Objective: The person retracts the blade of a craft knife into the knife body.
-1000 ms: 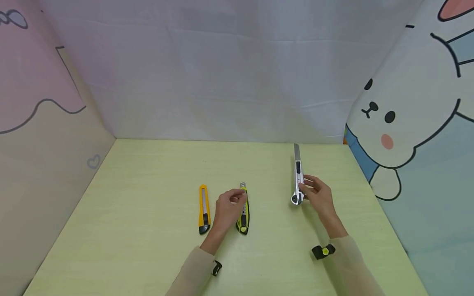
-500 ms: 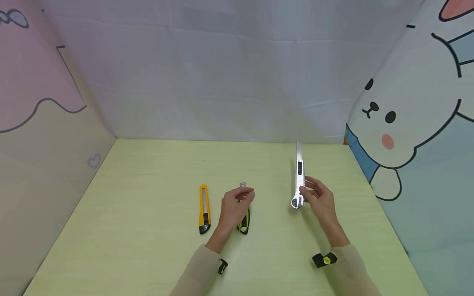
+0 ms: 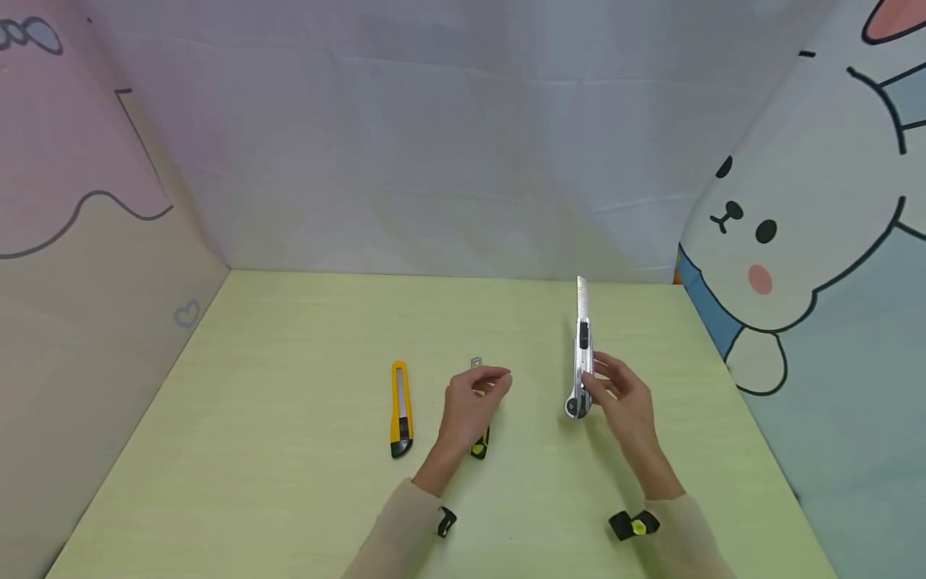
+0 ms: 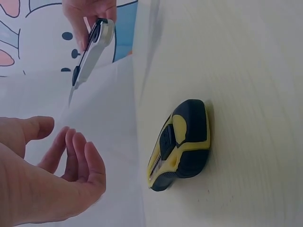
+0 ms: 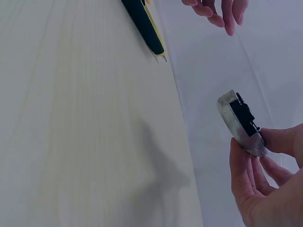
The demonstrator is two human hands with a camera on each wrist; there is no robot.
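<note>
My right hand [image 3: 625, 406] pinches a silver snap-off utility knife [image 3: 583, 358] by its lower body, between thumb and fingers. The long blade is out and points toward the back wall; a shadow falls below the knife in the right wrist view, so it is held above the table. My left hand [image 3: 466, 406] hovers over a yellow-and-black utility knife [image 4: 182, 142] lying on the table and partly hides it in the head view. Between the left thumb and the loosely bent fingers is a gap with nothing in it. Further left lies an orange-yellow utility knife [image 3: 401, 410] with a black end.
The pale yellow-green table [image 3: 289, 338] ends at a whitish cloth backdrop [image 3: 434, 161]. Side panels stand left and right, the right one printed with a cartoon rabbit [image 3: 788, 217]. Both wrists carry small black strapped devices.
My left hand has moved right, across the yellow-and-black utility knife. My right hand has drawn slightly toward the near side, still pinching the silver utility knife. The orange-yellow knife stays in place.
</note>
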